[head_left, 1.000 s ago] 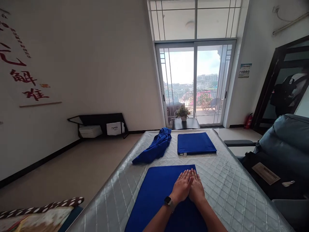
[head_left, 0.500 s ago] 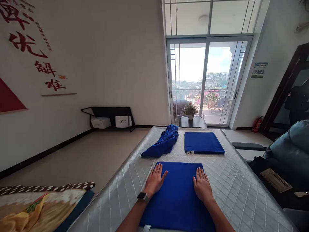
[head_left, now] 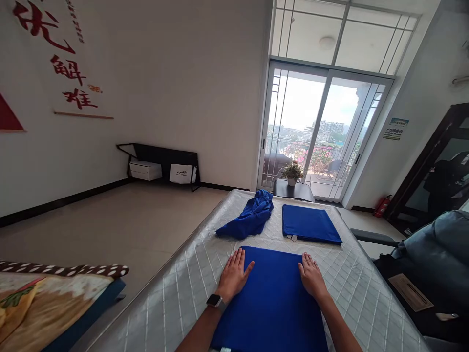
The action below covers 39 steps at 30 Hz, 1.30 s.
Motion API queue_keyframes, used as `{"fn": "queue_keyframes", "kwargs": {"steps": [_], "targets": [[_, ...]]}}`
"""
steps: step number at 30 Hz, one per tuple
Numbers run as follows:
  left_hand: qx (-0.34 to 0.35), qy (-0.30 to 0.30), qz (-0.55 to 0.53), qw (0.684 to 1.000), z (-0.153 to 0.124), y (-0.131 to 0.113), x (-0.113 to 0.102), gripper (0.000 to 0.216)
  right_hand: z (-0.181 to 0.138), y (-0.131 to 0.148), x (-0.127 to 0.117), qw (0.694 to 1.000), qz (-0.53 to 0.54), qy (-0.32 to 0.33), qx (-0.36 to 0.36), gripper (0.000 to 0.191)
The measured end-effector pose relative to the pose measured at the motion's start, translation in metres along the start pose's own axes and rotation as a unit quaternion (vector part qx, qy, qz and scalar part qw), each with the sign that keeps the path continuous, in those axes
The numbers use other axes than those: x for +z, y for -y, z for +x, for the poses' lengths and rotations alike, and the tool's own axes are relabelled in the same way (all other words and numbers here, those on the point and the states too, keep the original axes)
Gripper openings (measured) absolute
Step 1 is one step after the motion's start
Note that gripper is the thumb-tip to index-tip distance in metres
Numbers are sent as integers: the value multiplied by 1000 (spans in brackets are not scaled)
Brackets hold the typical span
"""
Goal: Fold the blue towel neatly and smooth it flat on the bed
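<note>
A flat folded blue cloth (head_left: pixel 273 298) lies on the quilted grey mattress (head_left: pixel 351 288) right in front of me. My left hand (head_left: pixel 233 275), with a watch on its wrist, rests flat and open on the cloth's left edge. My right hand (head_left: pixel 311 276) lies flat and open on the cloth's right edge. Farther back sits a second neatly folded blue cloth (head_left: pixel 309 224). To its left lies a crumpled blue cloth (head_left: pixel 251 216).
A dark recliner (head_left: pixel 432 254) stands at the right with a card on it. A patterned cushion (head_left: pixel 47 298) is at the lower left. Beyond the mattress are a small table with a potted plant (head_left: pixel 292 172), glass balcony doors, and a black shelf (head_left: pixel 161 164) with boxes.
My hands, together at the cloth's centre a second ago, have slid apart to its left and right edges. The view has tilted and shifted a little.
</note>
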<state>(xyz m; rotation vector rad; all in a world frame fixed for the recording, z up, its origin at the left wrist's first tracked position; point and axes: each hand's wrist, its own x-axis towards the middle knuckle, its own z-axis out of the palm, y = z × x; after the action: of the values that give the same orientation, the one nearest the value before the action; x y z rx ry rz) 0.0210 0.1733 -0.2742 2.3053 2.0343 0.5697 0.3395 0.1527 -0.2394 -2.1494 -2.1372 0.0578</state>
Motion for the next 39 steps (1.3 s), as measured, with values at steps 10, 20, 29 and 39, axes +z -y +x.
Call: {"fn": "queue_keyframes", "kwargs": {"steps": [10, 20, 29, 39], "targets": [[4, 39, 22, 999, -3, -2, -9, 85, 3, -4, 17, 998, 47, -36, 9, 62], [76, 15, 4, 997, 21, -84, -21, 79, 3, -2, 17, 995, 82, -54, 11, 61], [225, 25, -68, 972, 24, -221, 39, 54, 0, -10, 24, 995, 82, -57, -18, 60], [128, 68, 27, 989, 28, -115, 24, 70, 1, -3, 17, 993, 99, -62, 12, 59]]}}
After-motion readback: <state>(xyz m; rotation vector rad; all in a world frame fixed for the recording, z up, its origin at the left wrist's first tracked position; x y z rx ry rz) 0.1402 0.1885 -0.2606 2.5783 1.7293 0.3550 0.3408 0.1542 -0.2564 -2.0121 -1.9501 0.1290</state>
